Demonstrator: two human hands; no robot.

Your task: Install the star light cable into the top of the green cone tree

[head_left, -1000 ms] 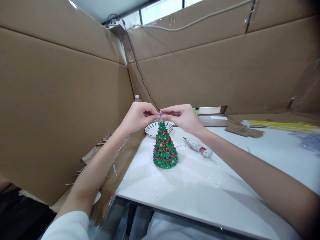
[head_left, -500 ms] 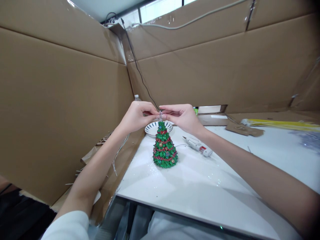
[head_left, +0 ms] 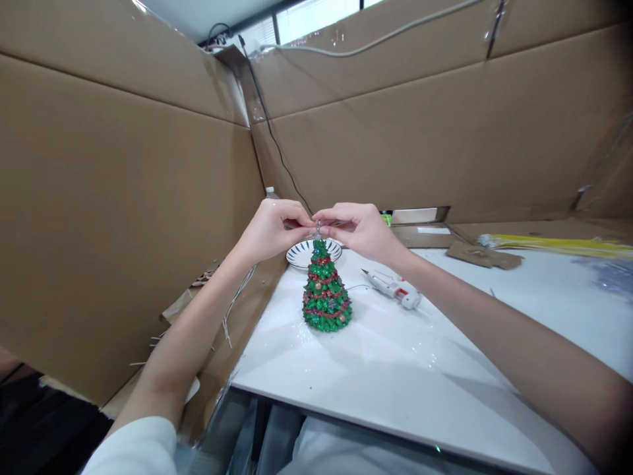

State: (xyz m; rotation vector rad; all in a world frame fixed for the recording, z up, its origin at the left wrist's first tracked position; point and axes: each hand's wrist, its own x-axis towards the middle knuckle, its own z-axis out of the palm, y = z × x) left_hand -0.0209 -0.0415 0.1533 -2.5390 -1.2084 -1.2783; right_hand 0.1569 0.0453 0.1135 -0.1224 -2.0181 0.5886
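The cone-shaped tree, its green leaves ridged and glossy under beaded red garlands, stands upright on the smooth white desk. At its tip, the left hand and right hand meet, each grip pinched on a small, see-through topper. Behind the tree sits a round, blue-striped plate; right of it, a pointed white-and-red tool. The desk's straight front edge lies before the tree, its surface spreading widest to the tree's right; cardboard walls rise left and behind.

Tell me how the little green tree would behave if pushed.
The tree probably resists tipping, being widest at the bottom. On the smooth-looking white table it may slide if nudged low. Knocked over, it might roll in a curve, given its cone shape.
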